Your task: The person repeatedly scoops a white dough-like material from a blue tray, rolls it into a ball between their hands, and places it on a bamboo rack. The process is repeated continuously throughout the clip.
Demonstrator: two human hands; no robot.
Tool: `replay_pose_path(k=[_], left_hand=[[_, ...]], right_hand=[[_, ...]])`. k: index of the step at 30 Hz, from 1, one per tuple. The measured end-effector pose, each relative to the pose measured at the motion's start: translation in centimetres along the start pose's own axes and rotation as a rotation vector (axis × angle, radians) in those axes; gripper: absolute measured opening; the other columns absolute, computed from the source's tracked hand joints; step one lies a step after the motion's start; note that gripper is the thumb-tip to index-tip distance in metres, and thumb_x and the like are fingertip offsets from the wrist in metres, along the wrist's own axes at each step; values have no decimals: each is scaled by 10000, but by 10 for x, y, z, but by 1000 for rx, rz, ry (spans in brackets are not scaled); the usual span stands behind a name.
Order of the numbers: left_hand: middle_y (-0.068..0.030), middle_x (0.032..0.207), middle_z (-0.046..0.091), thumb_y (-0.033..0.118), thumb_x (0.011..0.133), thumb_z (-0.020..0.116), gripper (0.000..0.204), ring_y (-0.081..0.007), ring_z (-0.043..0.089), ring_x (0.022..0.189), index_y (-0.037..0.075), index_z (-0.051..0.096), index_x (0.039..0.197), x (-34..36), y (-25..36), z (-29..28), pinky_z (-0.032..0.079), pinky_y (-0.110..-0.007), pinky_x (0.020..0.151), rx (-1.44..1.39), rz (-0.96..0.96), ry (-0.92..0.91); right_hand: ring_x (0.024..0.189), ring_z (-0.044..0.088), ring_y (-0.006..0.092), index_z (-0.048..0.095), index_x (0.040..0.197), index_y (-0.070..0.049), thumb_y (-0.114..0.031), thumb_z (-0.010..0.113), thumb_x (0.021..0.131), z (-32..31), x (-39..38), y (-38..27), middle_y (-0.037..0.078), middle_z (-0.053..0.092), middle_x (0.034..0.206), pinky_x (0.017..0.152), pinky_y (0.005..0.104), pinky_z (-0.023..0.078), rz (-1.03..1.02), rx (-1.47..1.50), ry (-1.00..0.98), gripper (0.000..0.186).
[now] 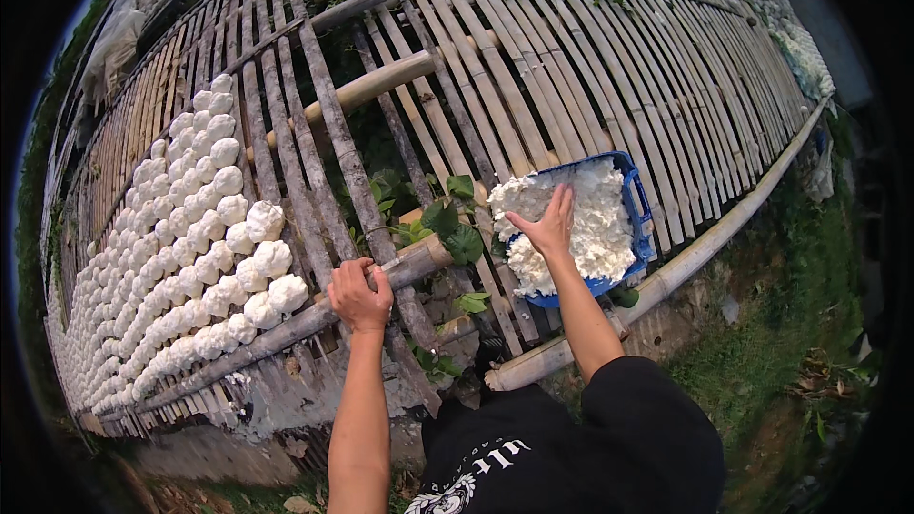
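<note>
My right hand (551, 226) presses into a heap of white, crumbly, wet-looking mash (595, 214), its fingers stretched out. The mash fills a blue plastic basket (644, 219), which sits tilted on the bamboo slats at the right. My left hand (362, 297) is closed, fingers curled, against a thick bamboo pole (416, 263). Whatever lies inside those fingers, if anything, is hidden. Just left of it, rows of rough white lumps (214, 252) cover the slats, the closest one (288, 293) a short way from my knuckles.
The slatted bamboo rack (609, 67) stretches far ahead, with wide gaps near the middle. Green leaves (455, 228) poke up through a gap between my hands. A thick bamboo rail (705, 271) edges the near right side, with grass (762, 352) below. More white lumps (781, 19) lie at the far right.
</note>
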State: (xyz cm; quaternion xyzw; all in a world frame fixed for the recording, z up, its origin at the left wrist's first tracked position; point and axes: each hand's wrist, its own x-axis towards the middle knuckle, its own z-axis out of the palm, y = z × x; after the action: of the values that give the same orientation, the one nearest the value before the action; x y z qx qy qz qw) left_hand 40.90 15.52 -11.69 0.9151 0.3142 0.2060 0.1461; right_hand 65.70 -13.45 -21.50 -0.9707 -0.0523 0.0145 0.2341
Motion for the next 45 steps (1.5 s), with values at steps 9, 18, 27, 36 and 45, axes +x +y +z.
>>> replay_pose_path(k=[9, 18, 27, 36, 45], left_hand=[[-50, 927, 655, 260, 868, 692, 172, -298, 636, 923, 125, 700, 973, 0, -1, 2, 457, -446, 861, -19, -7, 11], [-39, 940, 665, 265, 865, 699, 167, -286, 642, 941, 139, 702, 974, -1, -2, 2, 471, -443, 860, -9, 4, 26], [-35, 943, 661, 275, 880, 695, 165, -286, 643, 960, 145, 705, 981, -3, -3, 4, 475, -446, 888, 21, -6, 12], [-77, 1076, 652, 281, 887, 711, 266, -303, 616, 1090, 115, 700, 1095, 2, 2, -6, 457, -455, 966, -15, -33, -64], [-160, 1500, 569, 796, 1011, 494, 900, -312, 559, 1373, 88, 476, 1567, -104, 180, -53, 440, -532, 1177, -1852, -1057, -722]], right_hand=[[1579, 273, 516, 386, 1618, -122, -631, 887, 774, 49, 33, -34, 206, 303, 1718, 1184, 755, 361, 266, -289, -129, 1105], [1331, 587, 483, 535, 1447, -97, -204, 953, 733, 40, 52, 2, 219, 529, 1494, 1058, 555, 565, 248, 100, 40, 835], [1090, 701, 195, 594, 1431, -96, -93, 927, 809, -40, 65, 92, 52, 730, 1252, 831, 388, 585, 228, 822, -252, 706], [1290, 633, 265, 533, 1552, -222, -106, 875, 900, -148, 6, 94, 30, 651, 1430, 921, 601, 543, 426, 998, -565, 745], [1391, 596, 240, 396, 1623, -124, -551, 957, 772, -213, -104, -23, 83, 557, 1518, 1138, 416, 528, 3, 1562, -1123, 1106]])
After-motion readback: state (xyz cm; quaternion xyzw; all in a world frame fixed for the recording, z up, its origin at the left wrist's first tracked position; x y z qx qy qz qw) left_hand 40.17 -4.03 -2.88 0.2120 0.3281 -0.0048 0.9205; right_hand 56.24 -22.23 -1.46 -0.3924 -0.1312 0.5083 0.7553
